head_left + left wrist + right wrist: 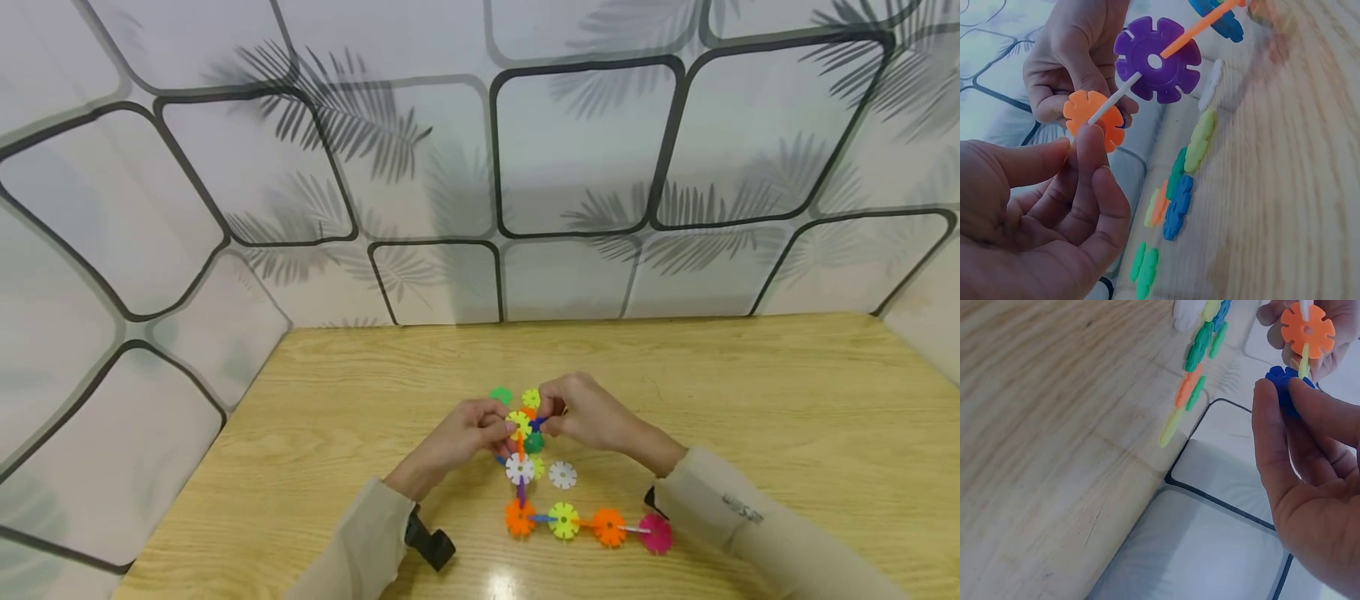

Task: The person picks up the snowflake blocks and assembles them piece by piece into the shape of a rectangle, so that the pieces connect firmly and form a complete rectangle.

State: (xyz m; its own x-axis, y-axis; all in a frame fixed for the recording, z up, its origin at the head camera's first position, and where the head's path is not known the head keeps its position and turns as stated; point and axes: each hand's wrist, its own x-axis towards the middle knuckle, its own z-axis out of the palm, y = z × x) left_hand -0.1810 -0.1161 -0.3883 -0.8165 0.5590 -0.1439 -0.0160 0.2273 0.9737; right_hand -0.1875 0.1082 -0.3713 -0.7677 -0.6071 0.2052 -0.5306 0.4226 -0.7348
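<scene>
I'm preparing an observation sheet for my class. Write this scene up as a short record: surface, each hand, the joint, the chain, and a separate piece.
Surface: wood-grain table
Left hand: holds the disc chain near its orange disc
Right hand: pinches a dark blue notched disc
Joint: blue meets yellow disc; full slotting unclear
Chain's other end: pink disc
Separate piece: white disc, beside the chain

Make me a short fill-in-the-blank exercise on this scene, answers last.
The right hand pinches a ____ notched plastic disc.
In the head view, the magenta notched plastic disc is nearer the person's ____ beige sleeve.
The loose white notched plastic disc lies flat on the wooden ____.

Missing words: blue; right; table.
</scene>
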